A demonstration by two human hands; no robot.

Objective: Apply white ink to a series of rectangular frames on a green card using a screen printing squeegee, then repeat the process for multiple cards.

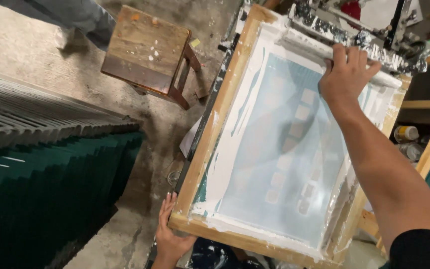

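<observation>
While both hands rest on the printing frame, the scene reads as follows.

Screen frame: a wooden-edged printing screen fills the middle of the view, tilted so that its long sides run from 7 o'clock to 1 o'clock; white ink is smeared along its inner border, and the pale blue mesh shows rows of small pale squares.

Squeegee: a long bar caked with white ink lies across the far end of the screen, at 1 o'clock from centre.

Right hand: the right hand lies on the squeegee, palm down, fingers close together and curled over the bar's far edge; the forearm, in a dark sleeve at its near end, crosses the screen's right side toward 5 o'clock.

Left hand: the left hand grips the near-left corner of the frame at 7 o'clock, fingers pressed together along the wooden edge, thumb under the corner.

Clamp assembly: an ink-spattered metal hinge fitting sits just beyond the squeegee at 1 o'clock.

Stool: a paint-flecked wooden stool stands on the concrete floor at 11 o'clock, well apart from the frame.

Stacked sheets: dark green sheets stand on edge in a dense row at 9 o'clock.

Bottles: two small containers sit on a shelf at 3 o'clock.
</observation>
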